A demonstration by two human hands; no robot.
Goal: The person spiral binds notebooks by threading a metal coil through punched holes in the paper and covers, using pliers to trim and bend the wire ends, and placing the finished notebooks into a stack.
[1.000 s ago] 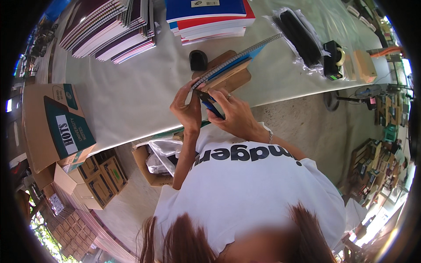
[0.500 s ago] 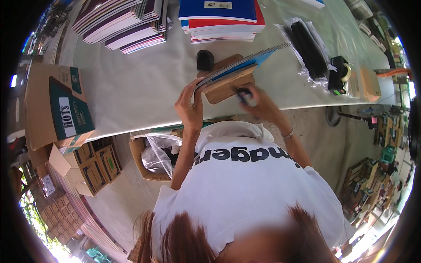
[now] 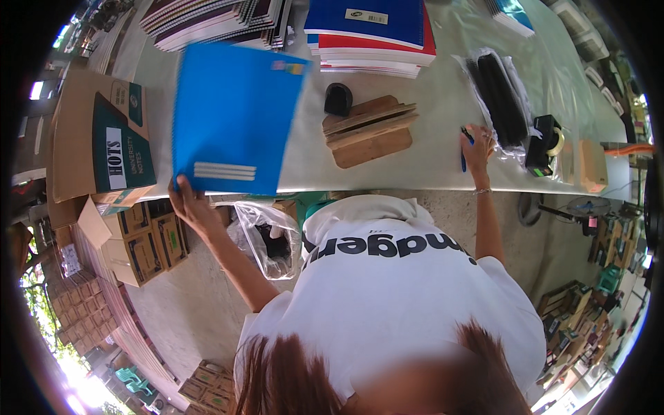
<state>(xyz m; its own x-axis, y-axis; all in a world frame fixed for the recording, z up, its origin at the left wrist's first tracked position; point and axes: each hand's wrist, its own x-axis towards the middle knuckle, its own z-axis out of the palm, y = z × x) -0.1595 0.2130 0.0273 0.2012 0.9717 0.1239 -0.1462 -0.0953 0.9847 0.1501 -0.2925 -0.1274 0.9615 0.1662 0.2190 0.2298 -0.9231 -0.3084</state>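
Observation:
My left hand [image 3: 192,204] grips a blue spiral notebook [image 3: 232,124] by its lower left corner. The notebook is held up over the left of the table, its blue cover with a white-lined label panel showing. At the right near the table edge, my right hand [image 3: 477,149] is closed around a small blue and dark hand tool [image 3: 464,149], mostly hidden by the fingers. A slotted wooden stand [image 3: 370,138] rests between the hands with nothing in its slot. Behind it sits a rounded black object [image 3: 338,99].
Spiral notebooks [image 3: 221,24] and blue and red books [image 3: 373,41] are stacked at the back. On the right lie a plastic-wrapped black bundle [image 3: 503,104], a tape dispenser [image 3: 544,145] and a small carton [image 3: 593,166]. A large carton [image 3: 76,138] stands left.
The blue notebook has come out of the wooden stand and swung left in my left hand, cover now showing. My right hand has moved right, away from the stand, with the tool.

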